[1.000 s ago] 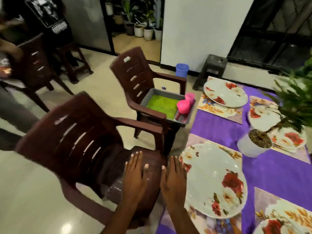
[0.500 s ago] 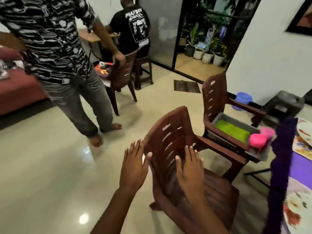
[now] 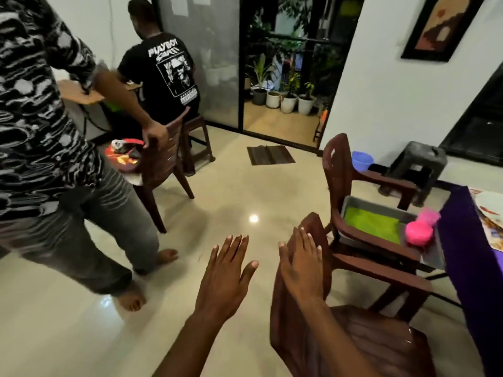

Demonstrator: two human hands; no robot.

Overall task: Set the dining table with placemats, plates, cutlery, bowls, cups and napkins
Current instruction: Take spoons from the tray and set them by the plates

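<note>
Floor (image 3: 231,191) of pale glossy tile fills most of the view, with a light glare at its middle. Two bystanders stand at left: one in a patterned shirt (image 3: 32,104) rests a hand on a brown chair, one in a black tee (image 3: 168,74) faces away. Nearest, a brown plastic chair (image 3: 353,336) sits at lower right, its back towards the camera. Behind it a second chair (image 3: 343,180) carries a grey tray (image 3: 353,205) on its seat, lined with a green mat (image 3: 373,224); two pink cups (image 3: 417,232) stand at the tray's right end, blurred, so whether they touch is unclear. The table (image 3: 473,262), draped in purple cloth, shows only as a strip at the right edge, with part of a placemat and plate (image 3: 492,208) on it. Both arms reach forward, palms down. The left hand (image 3: 227,276) hovers over bare floor, fingers spread, holding nothing. The right hand (image 3: 302,265) lies flat on the near chair's top rail, fingers straight, not curled round it.
</note>
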